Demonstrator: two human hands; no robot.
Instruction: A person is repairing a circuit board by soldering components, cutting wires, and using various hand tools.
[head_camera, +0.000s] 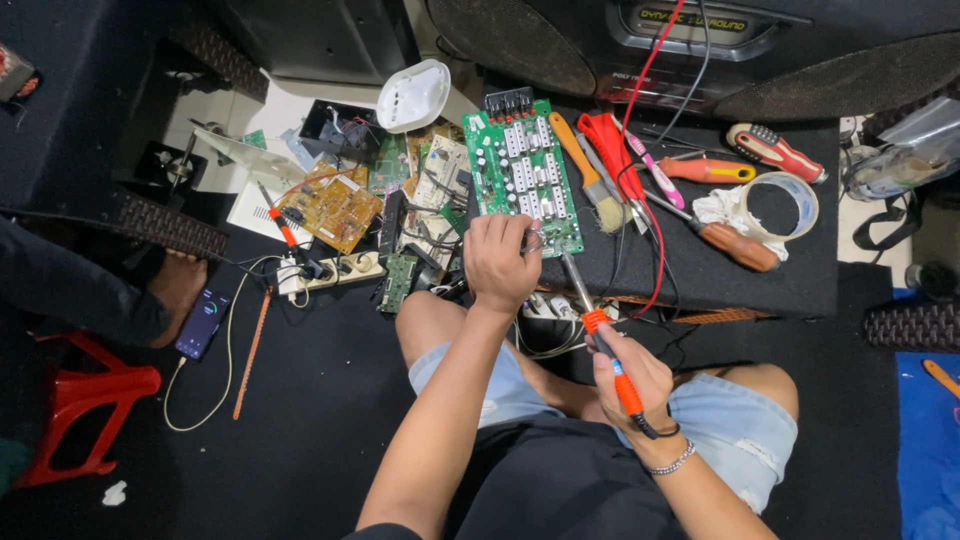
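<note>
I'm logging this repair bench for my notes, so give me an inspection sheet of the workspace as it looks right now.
Surface: black cloth-covered top, crowded.
Job's things: green circuit board; orange-handled soldering iron, tip near the board's lower edge.
Clutter: yellow board, white round cover, brush, screwdrivers, tape roll.
Hands: left hand rests on the green board's edge, pinching something small; right hand grips the iron.
Cables: red lead, black leads, white power strip.
Surroundings: phone, red stool, another person's foot.
</note>
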